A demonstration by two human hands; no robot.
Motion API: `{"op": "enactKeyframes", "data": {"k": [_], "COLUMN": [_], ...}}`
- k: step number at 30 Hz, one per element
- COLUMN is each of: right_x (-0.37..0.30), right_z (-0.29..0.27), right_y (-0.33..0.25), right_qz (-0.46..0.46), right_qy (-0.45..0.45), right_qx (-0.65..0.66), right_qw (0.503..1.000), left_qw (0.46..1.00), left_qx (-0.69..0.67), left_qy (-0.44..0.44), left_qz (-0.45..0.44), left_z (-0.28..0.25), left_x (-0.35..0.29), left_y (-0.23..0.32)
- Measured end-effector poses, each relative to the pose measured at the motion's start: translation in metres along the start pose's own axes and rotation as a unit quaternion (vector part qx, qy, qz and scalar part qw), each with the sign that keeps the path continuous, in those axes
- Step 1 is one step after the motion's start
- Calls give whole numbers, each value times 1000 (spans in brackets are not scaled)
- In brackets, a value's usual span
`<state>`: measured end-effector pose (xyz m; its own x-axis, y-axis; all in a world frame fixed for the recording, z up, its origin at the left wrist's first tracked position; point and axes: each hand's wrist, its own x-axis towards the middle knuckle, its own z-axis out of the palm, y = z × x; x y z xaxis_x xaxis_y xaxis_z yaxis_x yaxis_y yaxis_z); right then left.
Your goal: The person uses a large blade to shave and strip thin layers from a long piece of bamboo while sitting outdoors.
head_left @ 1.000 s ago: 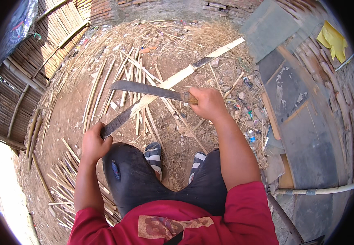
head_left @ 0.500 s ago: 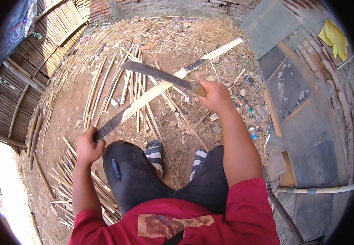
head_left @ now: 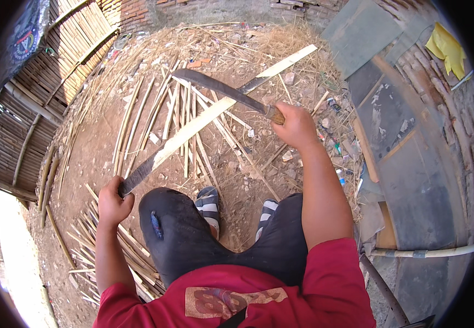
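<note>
My left hand [head_left: 115, 201] is closed round the near end of a long split bamboo strip [head_left: 196, 127]. The strip slants away to the far right, pale in the middle and at its far tip, dark near my hand and where the blade crosses. In my right hand [head_left: 295, 127] is the wooden handle of a machete [head_left: 215, 86]. Its dark, curved blade points to the far left and lies across the strip in view; whether the edge touches it I cannot tell. My knees are bent below the strip, with striped sandals [head_left: 208, 205] on the ground.
Several thin bamboo strips [head_left: 129, 120] lie on the dirt ahead. A pile of cut strips [head_left: 86, 254] is beside my left leg. Dark boards [head_left: 420, 186] lean on the right, near a yellow cloth [head_left: 446, 52]. Bamboo wall panels [head_left: 75, 44] stand at the far left, rubble underfoot.
My left hand and the bamboo strip have shifted slightly left. My right hand has moved a little right and away from me, carrying the machete with it.
</note>
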<state>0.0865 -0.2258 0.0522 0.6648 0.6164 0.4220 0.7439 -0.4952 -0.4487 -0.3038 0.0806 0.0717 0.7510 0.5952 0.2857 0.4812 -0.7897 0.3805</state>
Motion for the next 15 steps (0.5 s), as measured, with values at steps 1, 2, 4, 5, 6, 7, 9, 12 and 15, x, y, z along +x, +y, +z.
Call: {"op": "enactKeyframes", "data": {"k": [1, 2, 4, 5, 6, 7, 9, 12, 15], "right_x": [-1, -2, -1, -1, 0, -1, -2, -2, -2], "right_z": [-5, -10, -11, -8, -5, -1, 3, 1, -8], "right_y": [10, 18, 23, 22, 12, 3, -18, -20, 14], "right_qz": [53, 107, 163, 137, 111, 84, -21, -38, 74], "right_qy": [15, 30, 54, 42, 30, 18, -18, -41, -18], "right_qx": [34, 68, 106, 102, 98, 94, 45, 30, 77], "right_qw": [998, 992, 980, 984, 989, 992, 999, 998, 994], "left_qw": [1000, 1000, 1000, 1000, 1000, 1000, 999, 996, 994], "left_qx": [-3, -6, -11, -8, -6, -4, 24, 62, 79], "left_qy": [-3, -6, -12, -12, -12, -13, 15, 54, 69], "left_qz": [-2, -4, -11, -6, -2, 2, 25, 42, 32], "left_z": [-2, -6, -11, -12, -11, -10, -5, -3, -4], "left_x": [-2, -3, -6, -5, -5, -6, -7, -9, -10], "left_y": [-2, -4, -11, -11, -11, -11, -10, -15, -18]}}
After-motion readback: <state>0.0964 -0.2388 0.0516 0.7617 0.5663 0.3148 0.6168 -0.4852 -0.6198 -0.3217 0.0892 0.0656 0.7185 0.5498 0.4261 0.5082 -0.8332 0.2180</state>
